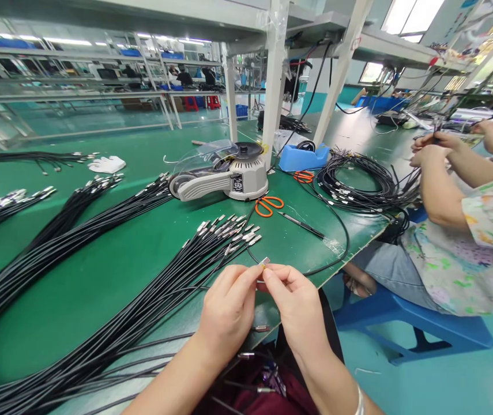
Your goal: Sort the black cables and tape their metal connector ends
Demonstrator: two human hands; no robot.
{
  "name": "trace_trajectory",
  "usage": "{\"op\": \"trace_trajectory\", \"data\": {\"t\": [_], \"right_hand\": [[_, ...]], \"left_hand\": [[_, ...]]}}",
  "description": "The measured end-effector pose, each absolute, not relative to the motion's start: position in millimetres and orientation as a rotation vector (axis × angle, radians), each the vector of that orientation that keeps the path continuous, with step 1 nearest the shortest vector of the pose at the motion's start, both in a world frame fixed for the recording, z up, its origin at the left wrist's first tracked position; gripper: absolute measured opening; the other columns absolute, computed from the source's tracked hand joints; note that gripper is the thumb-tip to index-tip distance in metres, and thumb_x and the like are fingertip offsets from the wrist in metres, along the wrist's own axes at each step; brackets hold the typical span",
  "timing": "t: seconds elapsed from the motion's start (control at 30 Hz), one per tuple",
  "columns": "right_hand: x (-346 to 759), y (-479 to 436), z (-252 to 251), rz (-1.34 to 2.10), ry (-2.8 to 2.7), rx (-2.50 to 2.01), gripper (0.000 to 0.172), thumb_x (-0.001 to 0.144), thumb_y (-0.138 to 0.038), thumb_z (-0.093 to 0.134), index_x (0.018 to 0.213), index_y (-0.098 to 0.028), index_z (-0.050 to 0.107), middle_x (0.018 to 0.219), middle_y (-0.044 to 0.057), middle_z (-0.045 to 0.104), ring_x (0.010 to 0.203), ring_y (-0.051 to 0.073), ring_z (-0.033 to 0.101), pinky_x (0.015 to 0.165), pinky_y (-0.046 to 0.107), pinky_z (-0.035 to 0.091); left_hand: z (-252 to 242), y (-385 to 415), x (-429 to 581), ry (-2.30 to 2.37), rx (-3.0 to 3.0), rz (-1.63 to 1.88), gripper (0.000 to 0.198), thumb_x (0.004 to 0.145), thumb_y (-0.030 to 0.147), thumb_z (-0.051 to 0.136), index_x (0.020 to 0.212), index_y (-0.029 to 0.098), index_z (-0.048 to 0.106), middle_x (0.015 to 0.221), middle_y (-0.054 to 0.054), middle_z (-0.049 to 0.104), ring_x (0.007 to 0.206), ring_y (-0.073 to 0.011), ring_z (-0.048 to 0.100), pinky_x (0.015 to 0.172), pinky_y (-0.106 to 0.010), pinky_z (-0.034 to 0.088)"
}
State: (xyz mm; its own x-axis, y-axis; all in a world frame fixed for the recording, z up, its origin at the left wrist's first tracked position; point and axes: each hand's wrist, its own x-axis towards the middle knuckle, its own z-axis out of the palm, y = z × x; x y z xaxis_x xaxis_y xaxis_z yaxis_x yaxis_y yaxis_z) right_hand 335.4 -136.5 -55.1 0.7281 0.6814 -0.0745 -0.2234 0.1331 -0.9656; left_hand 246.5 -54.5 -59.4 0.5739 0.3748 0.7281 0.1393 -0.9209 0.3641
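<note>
My left hand [225, 308] and my right hand [298, 308] meet over the near edge of the green table [112, 271]. Both pinch the small metal connector [264, 262] at the end of one black cable [337, 230], which loops away to the right across the table. Just left of my hands lies a long bundle of black cables [151, 300] with metal ends fanned out toward the middle. More loose cable ends hang below the table edge by my lap.
A grey tape dispenser [224, 176] stands mid-table, orange scissors [268, 204] and a black pen [301, 226] near it. A blue holder [303, 157] and a coiled cable pile [361, 184] lie right. A seated person's hands [432, 147] work there. Further bundles [77, 225] and a white glove [106, 165] lie left.
</note>
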Motion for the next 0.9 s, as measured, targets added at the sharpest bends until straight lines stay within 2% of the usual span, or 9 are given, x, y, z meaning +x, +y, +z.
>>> {"op": "trace_trajectory", "data": {"t": [0.27, 0.47, 0.9], "right_hand": [[338, -136, -62, 0.707, -0.489, -1.243, 0.018, 0.079, -0.035, 0.064, 0.078, -0.017, 0.066, 0.082, 0.004, 0.068, 0.078, 0.018, 0.062, 0.078, 0.032, 0.051], [339, -135, -64, 0.671, -0.522, -1.280, 0.018, 0.081, -0.034, 0.062, 0.080, -0.016, 0.065, 0.083, 0.004, 0.068, 0.080, 0.017, 0.062, 0.079, 0.030, 0.050], [339, -134, -67, 0.627, -0.564, -1.311, 0.014, 0.081, -0.031, 0.061, 0.078, -0.018, 0.064, 0.083, 0.003, 0.067, 0.079, 0.016, 0.062, 0.076, 0.027, 0.048]], "left_hand": [[-57, -55, 248, 0.482, 2.548, 1.280, 0.023, 0.087, 0.012, 0.050, 0.107, 0.019, 0.060, 0.082, -0.002, 0.065, 0.073, -0.0104, 0.062, 0.067, -0.020, 0.051], [-52, -54, 249, 0.608, 2.489, 1.136, 0.010, 0.087, 0.015, 0.053, 0.092, 0.017, 0.062, 0.082, -0.002, 0.066, 0.074, -0.0107, 0.063, 0.070, -0.022, 0.052], [-46, -50, 248, 0.705, 2.412, 0.910, 0.015, 0.088, 0.020, 0.048, 0.081, 0.019, 0.061, 0.073, 0.000, 0.063, 0.066, -0.0122, 0.061, 0.062, -0.023, 0.050]]}}
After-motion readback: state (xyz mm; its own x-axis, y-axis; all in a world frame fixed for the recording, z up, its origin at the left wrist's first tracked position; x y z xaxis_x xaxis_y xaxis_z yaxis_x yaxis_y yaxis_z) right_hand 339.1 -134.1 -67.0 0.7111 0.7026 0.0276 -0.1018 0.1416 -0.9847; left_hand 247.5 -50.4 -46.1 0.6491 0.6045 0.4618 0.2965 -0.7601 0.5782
